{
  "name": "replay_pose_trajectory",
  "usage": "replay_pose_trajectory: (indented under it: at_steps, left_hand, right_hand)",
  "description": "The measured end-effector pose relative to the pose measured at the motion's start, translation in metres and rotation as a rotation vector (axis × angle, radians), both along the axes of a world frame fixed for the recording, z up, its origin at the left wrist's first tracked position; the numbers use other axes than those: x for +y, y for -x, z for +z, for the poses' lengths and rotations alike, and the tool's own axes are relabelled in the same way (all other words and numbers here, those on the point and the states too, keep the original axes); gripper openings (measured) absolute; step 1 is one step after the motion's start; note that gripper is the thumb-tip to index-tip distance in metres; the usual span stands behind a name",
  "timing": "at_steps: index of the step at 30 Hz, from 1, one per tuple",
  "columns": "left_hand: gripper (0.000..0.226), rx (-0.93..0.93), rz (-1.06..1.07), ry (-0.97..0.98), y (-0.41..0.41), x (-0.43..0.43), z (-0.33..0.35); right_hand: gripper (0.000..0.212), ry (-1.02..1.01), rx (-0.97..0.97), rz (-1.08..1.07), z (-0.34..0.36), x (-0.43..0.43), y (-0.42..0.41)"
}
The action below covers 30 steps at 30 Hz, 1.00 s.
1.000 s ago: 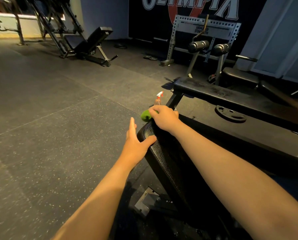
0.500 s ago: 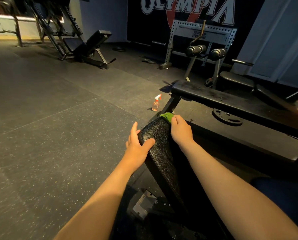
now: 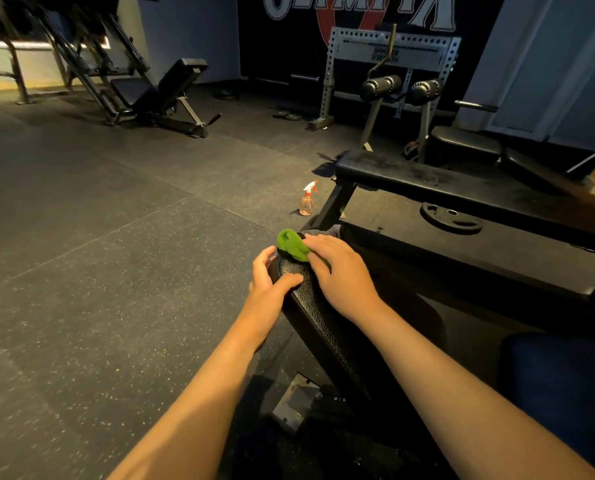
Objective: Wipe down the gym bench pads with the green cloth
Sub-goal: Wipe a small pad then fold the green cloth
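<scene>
The black textured bench pad (image 3: 323, 323) slopes up and away from me in the middle of the view. The green cloth (image 3: 290, 245) lies bunched on the pad's top end. My right hand (image 3: 341, 275) presses down on the cloth with spread fingers, and part of the cloth sticks out past the fingertips. My left hand (image 3: 271, 285) grips the pad's left edge just below, thumb on top and fingers round the side.
A clear spray bottle (image 3: 307, 200) with a red-and-white trigger stands on the rubber floor beyond the pad. A flat black bench (image 3: 427, 178) runs across to the right, with a weight plate (image 3: 450, 218) below it. Another incline bench (image 3: 164, 88) and a steel rack (image 3: 393, 53) stand farther back.
My right hand slid the cloth from the pad's right side back up onto its top end. My left hand stayed on the pad's left edge. The view has drawn closer.
</scene>
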<state>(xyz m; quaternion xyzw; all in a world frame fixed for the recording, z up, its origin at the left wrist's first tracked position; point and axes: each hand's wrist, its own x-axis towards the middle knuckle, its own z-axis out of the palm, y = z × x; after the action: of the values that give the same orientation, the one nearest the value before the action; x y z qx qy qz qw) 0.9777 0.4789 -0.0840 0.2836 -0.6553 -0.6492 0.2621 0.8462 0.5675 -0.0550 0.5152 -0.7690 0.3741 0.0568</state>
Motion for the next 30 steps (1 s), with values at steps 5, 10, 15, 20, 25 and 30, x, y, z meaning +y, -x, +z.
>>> replay_pose_trajectory:
  at_steps: [5, 10, 15, 20, 25, 30]
  left_hand:
    - [0.061, 0.077, -0.030, -0.034, -0.006, 0.003, 0.000]
    - [0.063, 0.072, -0.025, -0.005, -0.010, 0.001, -0.001]
    - [0.054, 0.164, -0.022, -0.076, -0.009, 0.007, -0.002]
    - [0.042, 0.278, 0.052, -0.255, -0.018, 0.010, -0.006]
    - [0.038, 0.253, 0.159, -0.302, -0.022, 0.011, -0.002]
    - [0.044, 0.319, 0.225, -0.464, -0.029, 0.015, -0.004]
  right_hand:
    - [0.034, -0.043, -0.222, -0.166, 0.009, -0.016, 0.032]
    - [0.033, 0.017, -0.247, -0.276, 0.010, -0.023, 0.013]
    - [0.034, 0.108, -0.164, -0.101, 0.007, -0.004, -0.044]
    - [0.033, 0.065, 0.003, 0.048, 0.001, 0.011, -0.043]
    - [0.032, -0.013, -0.076, -0.060, 0.016, -0.018, 0.005]
    - [0.032, -0.043, -0.074, -0.138, 0.018, -0.033, -0.012]
